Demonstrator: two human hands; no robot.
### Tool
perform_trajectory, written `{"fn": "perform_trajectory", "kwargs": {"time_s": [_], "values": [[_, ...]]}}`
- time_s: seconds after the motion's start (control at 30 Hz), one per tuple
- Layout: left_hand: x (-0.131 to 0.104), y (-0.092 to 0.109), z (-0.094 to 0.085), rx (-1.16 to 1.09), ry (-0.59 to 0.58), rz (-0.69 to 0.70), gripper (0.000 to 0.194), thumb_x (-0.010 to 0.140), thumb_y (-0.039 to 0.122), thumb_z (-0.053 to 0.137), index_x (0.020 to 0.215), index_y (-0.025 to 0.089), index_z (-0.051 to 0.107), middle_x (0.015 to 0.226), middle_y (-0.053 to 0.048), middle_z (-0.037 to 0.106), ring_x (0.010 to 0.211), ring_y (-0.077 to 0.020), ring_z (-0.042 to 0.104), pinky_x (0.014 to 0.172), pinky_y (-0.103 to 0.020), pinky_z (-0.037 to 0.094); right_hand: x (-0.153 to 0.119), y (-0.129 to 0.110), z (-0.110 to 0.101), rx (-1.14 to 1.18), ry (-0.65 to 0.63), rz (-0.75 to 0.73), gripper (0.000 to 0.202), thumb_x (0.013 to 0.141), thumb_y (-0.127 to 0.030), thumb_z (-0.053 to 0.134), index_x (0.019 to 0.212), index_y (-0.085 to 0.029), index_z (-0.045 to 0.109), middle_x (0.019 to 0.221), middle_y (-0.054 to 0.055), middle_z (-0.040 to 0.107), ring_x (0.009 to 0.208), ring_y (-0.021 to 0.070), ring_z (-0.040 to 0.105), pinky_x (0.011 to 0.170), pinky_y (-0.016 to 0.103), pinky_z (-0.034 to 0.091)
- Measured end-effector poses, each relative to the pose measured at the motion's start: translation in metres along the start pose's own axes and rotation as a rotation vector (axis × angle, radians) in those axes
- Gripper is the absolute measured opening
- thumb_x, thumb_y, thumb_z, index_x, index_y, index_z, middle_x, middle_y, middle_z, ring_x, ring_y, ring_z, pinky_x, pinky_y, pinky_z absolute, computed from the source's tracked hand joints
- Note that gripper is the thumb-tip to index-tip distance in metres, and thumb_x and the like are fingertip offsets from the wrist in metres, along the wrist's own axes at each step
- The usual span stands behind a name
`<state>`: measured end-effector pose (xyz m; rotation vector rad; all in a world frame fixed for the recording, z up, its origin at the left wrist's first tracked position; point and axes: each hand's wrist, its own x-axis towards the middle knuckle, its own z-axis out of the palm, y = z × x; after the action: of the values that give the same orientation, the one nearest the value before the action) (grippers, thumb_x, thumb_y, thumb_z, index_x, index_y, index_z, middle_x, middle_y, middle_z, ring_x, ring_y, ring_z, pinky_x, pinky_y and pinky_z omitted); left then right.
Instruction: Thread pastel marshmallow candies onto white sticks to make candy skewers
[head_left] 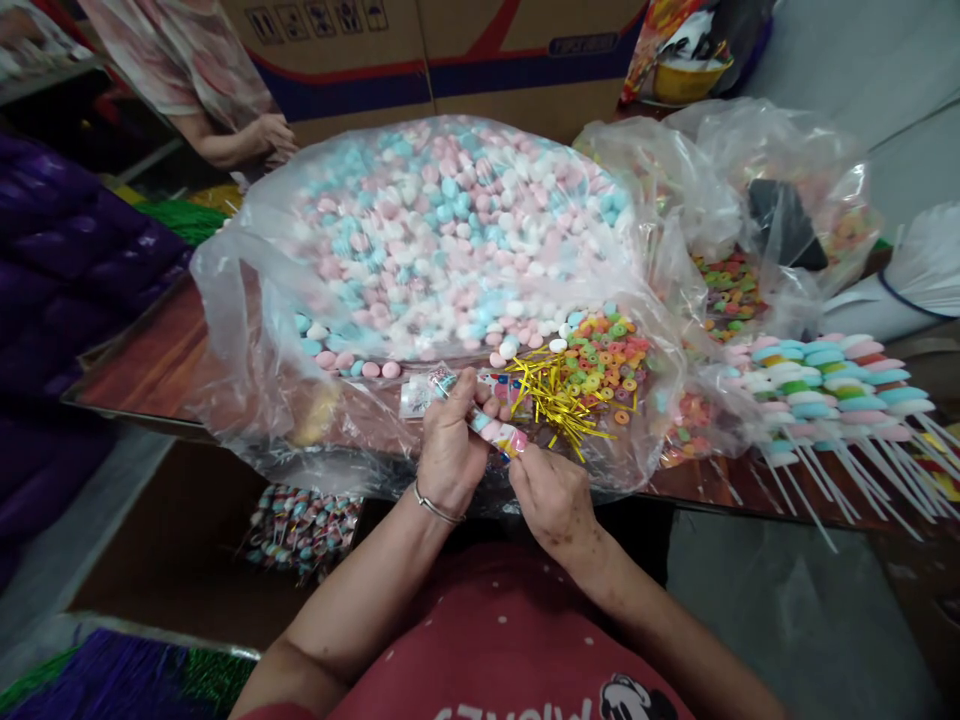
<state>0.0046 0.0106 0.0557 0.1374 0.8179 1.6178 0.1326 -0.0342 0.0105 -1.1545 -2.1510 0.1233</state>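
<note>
Between my hands is a wrapped candy skewer (491, 428) in a printed clear wrapper, slanting down to the right. My left hand (454, 445) is closed around its upper part. The fingers of my right hand (551, 495) pinch its lower right end. Just beyond them lie gold twist ties (559, 400) in a loose pile and colourful ring candies (604, 360). Behind is a large clear plastic bag (450, 230) full of pink, white and blue candies. Flat printed wrappers (416, 397) lie under and beside my left hand.
Unwrapped candy skewers (832, 390) are stacked at the right, sticks over the table edge. An open cardboard box (187, 530) with wrapped skewers stands below left. Bags of ring candies (847, 210) sit back right. Another person's hand (276, 138) is at the back left.
</note>
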Motion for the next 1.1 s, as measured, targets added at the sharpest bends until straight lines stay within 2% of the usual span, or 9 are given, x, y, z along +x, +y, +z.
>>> {"fn": "perform_trajectory", "kwargs": {"time_s": [0.1, 0.2, 0.37, 0.53, 0.63, 0.8, 0.87, 0.97, 1.1], "values": [[0.005, 0.007, 0.000, -0.007, 0.024, 0.014, 0.038, 0.072, 0.029, 0.082, 0.063, 0.015, 0.049, 0.054, 0.008, 0.044, 0.045, -0.0035, 0.045, 0.047, -0.017, 0.043, -0.001, 0.000, -0.010, 0.175, -0.084, 0.060, 0.023, 0.098, -0.024, 0.042, 0.093, -0.016, 0.063, 0.070, 0.004, 0.068, 0.063, 0.0142, 0.062, 0.060, 0.025, 0.042], [0.007, 0.011, 0.000, 0.003, 0.028, 0.046, 0.039, 0.072, 0.029, 0.083, 0.063, 0.016, 0.047, 0.052, 0.009, 0.041, 0.043, -0.0028, 0.042, 0.045, -0.016, 0.041, -0.004, -0.001, -0.016, 0.170, -0.091, 0.046, 0.028, 0.099, -0.022, 0.040, 0.081, -0.018, 0.061, 0.064, 0.003, 0.065, 0.059, 0.0131, 0.060, 0.059, 0.025, 0.039], [-0.011, -0.010, 0.001, 0.056, -0.097, -0.022, 0.038, 0.068, 0.031, 0.085, 0.066, 0.016, 0.051, 0.050, 0.011, 0.037, 0.038, -0.0014, 0.033, 0.040, -0.015, 0.034, 0.001, -0.007, -0.010, 0.062, -0.043, -0.005, 0.034, 0.099, -0.020, 0.037, 0.074, -0.019, 0.059, 0.057, 0.002, 0.061, 0.052, 0.0116, 0.055, 0.056, 0.025, 0.036], [-0.020, -0.024, -0.008, 0.224, -0.134, -0.066, 0.035, 0.072, 0.042, 0.080, 0.084, 0.013, 0.065, 0.059, 0.005, 0.055, 0.051, -0.0066, 0.050, 0.058, -0.021, 0.048, 0.010, -0.002, 0.001, 0.004, 0.061, -0.033, 0.031, 0.098, -0.017, 0.039, 0.078, -0.016, 0.062, 0.059, 0.004, 0.065, 0.051, 0.0123, 0.058, 0.054, 0.025, 0.037], [-0.026, -0.014, -0.017, 0.445, -0.203, -0.085, 0.034, 0.076, 0.043, 0.077, 0.093, 0.014, 0.070, 0.085, -0.006, 0.070, 0.079, -0.0154, 0.064, 0.073, -0.025, 0.051, 0.016, 0.004, 0.008, -0.072, 0.072, 0.001, 0.033, 0.099, -0.018, 0.038, 0.078, -0.016, 0.063, 0.055, 0.004, 0.064, 0.049, 0.0133, 0.057, 0.051, 0.026, 0.036], [-0.067, 0.032, -0.045, 0.832, -0.405, -0.138, 0.037, 0.082, 0.034, 0.071, 0.118, 0.023, 0.066, 0.115, -0.007, 0.069, 0.108, -0.0210, 0.061, 0.094, -0.030, 0.046, 0.009, 0.001, -0.010, -0.043, 0.021, -0.003, 0.030, 0.100, -0.027, 0.039, 0.110, -0.010, 0.061, 0.074, 0.009, 0.072, 0.061, 0.0172, 0.066, 0.059, 0.026, 0.044], [-0.084, 0.052, -0.065, 1.028, -0.538, -0.312, 0.028, 0.088, 0.038, 0.061, 0.111, 0.021, 0.066, 0.098, -0.005, 0.071, 0.088, -0.0171, 0.063, 0.079, -0.027, 0.049, -0.010, 0.002, -0.028, 0.100, -0.105, -0.049, 0.025, 0.100, -0.023, 0.040, 0.113, -0.014, 0.059, 0.085, 0.008, 0.074, 0.070, 0.0161, 0.068, 0.068, 0.025, 0.048], [-0.099, 0.067, -0.103, 1.392, -0.669, -0.649, 0.023, 0.091, 0.036, 0.052, 0.095, 0.018, 0.066, 0.076, -0.001, 0.066, 0.065, -0.0136, 0.058, 0.060, -0.024, 0.045, -0.054, 0.013, -0.052, 0.321, -0.606, 0.005, 0.021, 0.099, -0.023, 0.039, 0.098, -0.023, 0.060, 0.080, 0.000, 0.070, 0.068, 0.0118, 0.066, 0.063, 0.022, 0.046], [-0.105, 0.055, -0.152, 1.884, -0.524, -0.346, 0.020, 0.090, 0.020, 0.045, 0.101, 0.018, 0.062, 0.099, -0.006, 0.066, 0.092, -0.0187, 0.061, 0.084, -0.030, 0.047, -0.118, 0.040, -0.058, 0.106, -0.984, 0.335, 0.024, 0.094, -0.025, 0.038, 0.082, -0.024, 0.059, 0.080, 0.001, 0.068, 0.069, 0.0144, 0.065, 0.063, 0.025, 0.045]]}}
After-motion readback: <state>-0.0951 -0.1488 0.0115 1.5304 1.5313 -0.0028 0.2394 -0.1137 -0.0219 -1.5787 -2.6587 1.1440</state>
